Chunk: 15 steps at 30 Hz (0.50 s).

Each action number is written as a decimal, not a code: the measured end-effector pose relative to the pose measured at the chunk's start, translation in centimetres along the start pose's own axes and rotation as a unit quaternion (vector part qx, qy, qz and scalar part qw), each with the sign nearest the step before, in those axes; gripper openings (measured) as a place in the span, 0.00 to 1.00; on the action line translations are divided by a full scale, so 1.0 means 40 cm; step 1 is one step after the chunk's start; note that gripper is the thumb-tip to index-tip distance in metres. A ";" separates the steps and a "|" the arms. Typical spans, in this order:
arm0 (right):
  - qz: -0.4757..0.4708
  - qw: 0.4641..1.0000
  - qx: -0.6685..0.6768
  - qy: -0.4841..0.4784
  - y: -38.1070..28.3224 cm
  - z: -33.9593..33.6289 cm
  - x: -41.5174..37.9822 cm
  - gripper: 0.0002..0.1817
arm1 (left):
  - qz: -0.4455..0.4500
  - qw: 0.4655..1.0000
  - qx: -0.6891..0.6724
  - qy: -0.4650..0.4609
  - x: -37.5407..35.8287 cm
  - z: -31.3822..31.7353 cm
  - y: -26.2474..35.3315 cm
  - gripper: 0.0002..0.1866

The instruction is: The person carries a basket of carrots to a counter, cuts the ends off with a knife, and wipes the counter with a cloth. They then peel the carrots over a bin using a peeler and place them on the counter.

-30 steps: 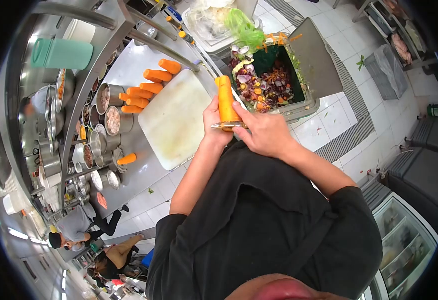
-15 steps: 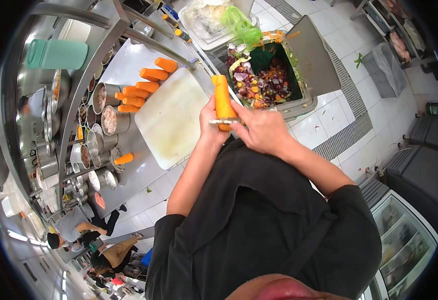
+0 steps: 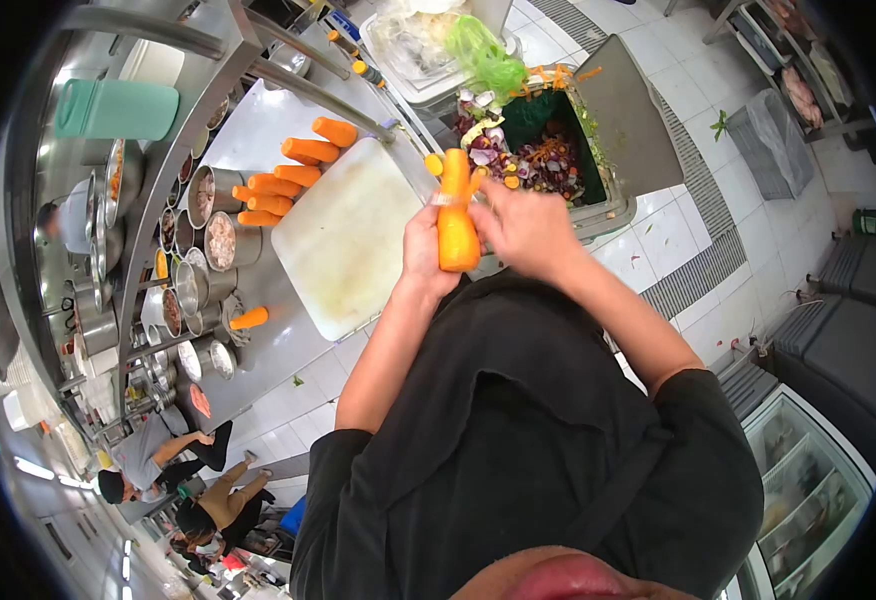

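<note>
My left hand (image 3: pixel 421 248) is wrapped round a thick orange carrot (image 3: pixel 458 246), its narrow end pointing away from me. My right hand (image 3: pixel 530 228), slightly blurred, grips a peeler (image 3: pixel 445 199) whose metal head lies across the carrot's upper part. A strip of peel seems to stand up beside the blade. Beyond the hands sits an open bin (image 3: pixel 615 205) with onion skins, carrot scraps and peelings in it. To the left, a white cutting board (image 3: pixel 343 240) lies on the steel counter, with several carrots (image 3: pixel 276 186) piled along its far edge.
A single carrot (image 3: pixel 249 318) lies on the counter near metal pots (image 3: pixel 221 240) of food. Steel shelf posts (image 3: pixel 313 92) rise at the left. The bin's lid (image 3: pixel 638 120) stands raised at its right. Other people (image 3: pixel 153 450) are at the lower left.
The peeler has moved from the carrot's near, thick end up towards its narrow end, with my right hand following. The carrot's thick end now shows in full. My left hand stays nearly in place.
</note>
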State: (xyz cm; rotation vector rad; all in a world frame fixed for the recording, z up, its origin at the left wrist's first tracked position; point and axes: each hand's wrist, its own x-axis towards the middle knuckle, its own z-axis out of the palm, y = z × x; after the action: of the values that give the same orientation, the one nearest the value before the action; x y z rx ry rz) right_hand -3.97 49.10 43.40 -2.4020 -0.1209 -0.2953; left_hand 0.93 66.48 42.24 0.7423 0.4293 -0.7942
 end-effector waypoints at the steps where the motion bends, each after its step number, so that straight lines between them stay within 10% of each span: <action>1: 0.066 0.998 -0.013 -0.015 0.031 0.005 0.036 0.28 | -0.037 0.996 0.060 -0.053 0.002 -0.009 0.002 0.22; 5: 0.154 0.987 -0.029 -0.015 0.109 0.014 0.075 0.27 | -0.029 0.996 0.050 -0.068 0.019 -0.031 -0.005 0.21; 11: 0.009 0.997 -0.023 -0.080 -0.059 -0.050 -0.050 0.27 | 0.105 0.991 0.045 0.072 0.024 0.039 -0.024 0.20; 15: 0.157 0.986 -0.039 -0.036 0.128 -0.002 0.067 0.27 | -0.005 0.986 0.101 -0.134 0.012 -0.028 -0.030 0.20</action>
State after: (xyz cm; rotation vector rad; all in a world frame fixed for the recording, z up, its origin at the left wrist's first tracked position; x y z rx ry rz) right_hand -0.54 45.25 40.82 -2.4634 0.2395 -0.0677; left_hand 0.23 66.49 40.68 0.8083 0.1095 -0.9417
